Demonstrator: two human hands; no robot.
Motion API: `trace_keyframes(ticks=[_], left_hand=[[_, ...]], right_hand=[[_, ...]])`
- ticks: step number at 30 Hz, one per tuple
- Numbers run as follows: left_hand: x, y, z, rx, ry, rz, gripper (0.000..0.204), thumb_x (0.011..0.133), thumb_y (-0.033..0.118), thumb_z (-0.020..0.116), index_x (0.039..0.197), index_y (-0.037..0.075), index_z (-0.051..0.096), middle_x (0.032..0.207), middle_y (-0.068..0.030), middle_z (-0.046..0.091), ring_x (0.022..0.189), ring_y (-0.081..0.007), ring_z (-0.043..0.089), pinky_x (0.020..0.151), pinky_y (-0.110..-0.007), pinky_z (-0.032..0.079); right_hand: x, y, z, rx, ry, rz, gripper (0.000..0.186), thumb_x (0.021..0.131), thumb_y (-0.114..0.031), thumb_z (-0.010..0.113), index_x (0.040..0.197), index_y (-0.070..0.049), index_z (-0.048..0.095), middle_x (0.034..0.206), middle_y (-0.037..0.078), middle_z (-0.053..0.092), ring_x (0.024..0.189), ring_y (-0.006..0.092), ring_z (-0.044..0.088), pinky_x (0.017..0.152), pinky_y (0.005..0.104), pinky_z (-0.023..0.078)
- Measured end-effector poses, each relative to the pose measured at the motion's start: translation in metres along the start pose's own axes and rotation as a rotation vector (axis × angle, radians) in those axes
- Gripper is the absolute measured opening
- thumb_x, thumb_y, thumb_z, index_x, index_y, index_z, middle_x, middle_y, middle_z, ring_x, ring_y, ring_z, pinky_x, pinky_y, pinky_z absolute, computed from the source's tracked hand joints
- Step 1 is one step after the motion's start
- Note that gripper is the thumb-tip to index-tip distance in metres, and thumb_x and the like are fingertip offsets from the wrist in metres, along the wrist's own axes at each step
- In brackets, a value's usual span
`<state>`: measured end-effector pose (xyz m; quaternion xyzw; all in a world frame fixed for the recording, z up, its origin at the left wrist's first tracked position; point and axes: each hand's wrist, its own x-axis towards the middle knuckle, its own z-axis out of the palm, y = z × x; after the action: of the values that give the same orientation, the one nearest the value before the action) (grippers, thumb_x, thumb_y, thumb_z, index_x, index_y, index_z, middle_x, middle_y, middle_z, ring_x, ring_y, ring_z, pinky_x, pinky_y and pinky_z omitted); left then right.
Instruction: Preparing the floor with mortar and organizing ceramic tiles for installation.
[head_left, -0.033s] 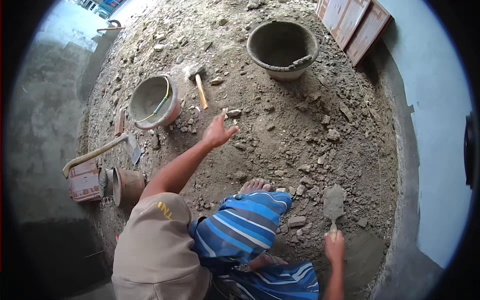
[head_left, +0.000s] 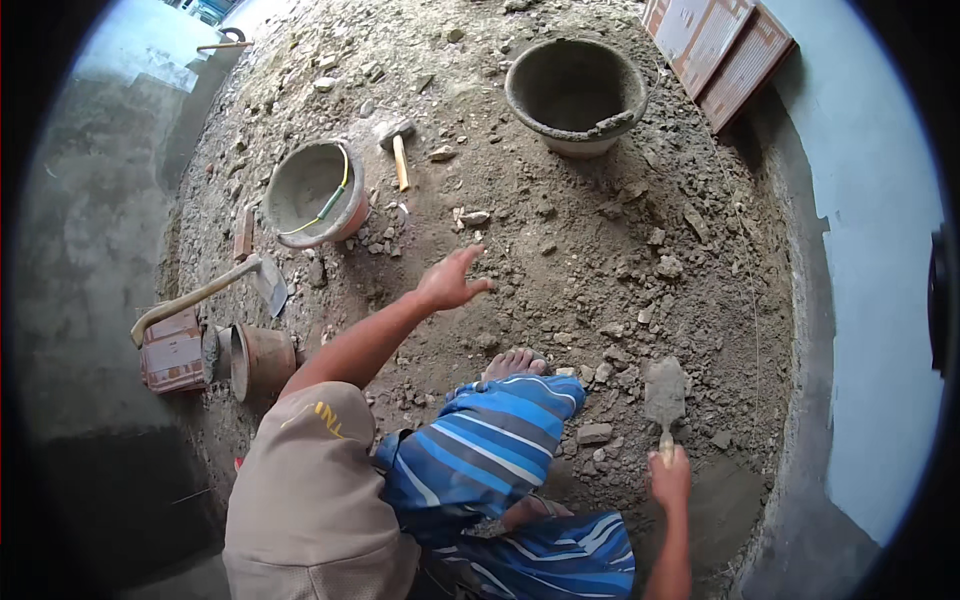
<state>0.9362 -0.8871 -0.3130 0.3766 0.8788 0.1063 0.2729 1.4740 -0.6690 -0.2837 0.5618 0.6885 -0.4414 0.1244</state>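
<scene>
My left hand (head_left: 450, 282) reaches out over the rubble with fingers apart, holding nothing. Small stones (head_left: 474, 217) lie just beyond its fingertips. In my right hand (head_left: 670, 476) is the handle of a masonry trowel (head_left: 665, 392), its grey, mortar-coated blade pointing away from me over the loose soil. Beside that hand, a smooth patch of wet mortar (head_left: 726, 505) runs along the foot of the right wall. A broken stone (head_left: 594, 434) lies to the left of the trowel. My bare foot (head_left: 515, 364) rests on the ground between my hands.
A bucket with a wire handle (head_left: 357, 215), a hammer (head_left: 401, 165) and a large basin (head_left: 577, 140) stand or lie ahead. At left are a hoe (head_left: 195, 300), a tipped bucket (head_left: 268, 362) and tiles (head_left: 172, 355). More tiles (head_left: 745, 75) lean by the right wall (head_left: 875, 300). A string (head_left: 755, 330) runs alongside it.
My left hand has drawn back a little toward me, away from the small stones. The whole view has shifted slightly; the trowel stays in my right hand at nearly the same place.
</scene>
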Motion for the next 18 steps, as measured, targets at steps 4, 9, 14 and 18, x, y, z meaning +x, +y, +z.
trace_keyframes(ticks=[4, 9, 14, 18], left_hand=[[-0.163, 0.02, 0.042, -0.48, -0.686, -0.07, 0.057, 0.097, 0.053, 0.054, 0.126, 0.005, 0.063, 0.119, -0.0184, 0.069, 0.106, -0.0287, 0.067, 0.094, -0.041, 0.051], [-0.385, 0.008, -0.004, -0.521, -0.369, -0.854, 0.062, 0.088, 0.056, 0.061, 0.119, 0.003, 0.067, 0.11, -0.0241, 0.07, 0.104, -0.038, 0.067, 0.093, -0.044, 0.051], [-0.528, -0.045, -0.055, -0.631, -0.461, -0.839, 0.07, 0.084, 0.057, 0.065, 0.122, -0.002, 0.064, 0.121, -0.0249, 0.066, 0.114, -0.0386, 0.063, 0.097, -0.043, 0.05], [-0.572, -0.131, -0.104, -0.682, 0.0, -1.114, 0.08, 0.084, 0.053, 0.069, 0.139, -0.002, 0.049, 0.131, -0.0265, 0.059, 0.121, -0.0384, 0.058, 0.104, -0.045, 0.045]], right_hand=[[-0.005, -0.142, -0.021, 0.379, -0.133, 0.055, 0.064, 0.089, -0.044, 0.071, 0.13, 0.002, 0.052, 0.1, 0.014, 0.067, 0.087, 0.0289, 0.065, 0.081, 0.0436, 0.052], [-0.116, -0.285, 0.022, -0.25, -0.312, -0.197, 0.078, 0.09, -0.046, 0.067, 0.147, 0.001, 0.042, 0.126, 0.025, 0.063, 0.113, 0.0353, 0.063, 0.097, 0.0433, 0.048], [-0.237, -0.31, 0.089, 0.014, -0.627, -0.23, 0.059, 0.09, -0.041, 0.068, 0.129, 0.001, 0.058, 0.101, 0.021, 0.071, 0.09, 0.0282, 0.069, 0.082, 0.0395, 0.054], [-0.286, -0.249, 0.128, -0.254, -0.561, -0.329, 0.041, 0.093, -0.03, 0.067, 0.118, 0.003, 0.064, 0.09, 0.013, 0.072, 0.072, 0.0161, 0.069, 0.068, 0.0327, 0.055]])
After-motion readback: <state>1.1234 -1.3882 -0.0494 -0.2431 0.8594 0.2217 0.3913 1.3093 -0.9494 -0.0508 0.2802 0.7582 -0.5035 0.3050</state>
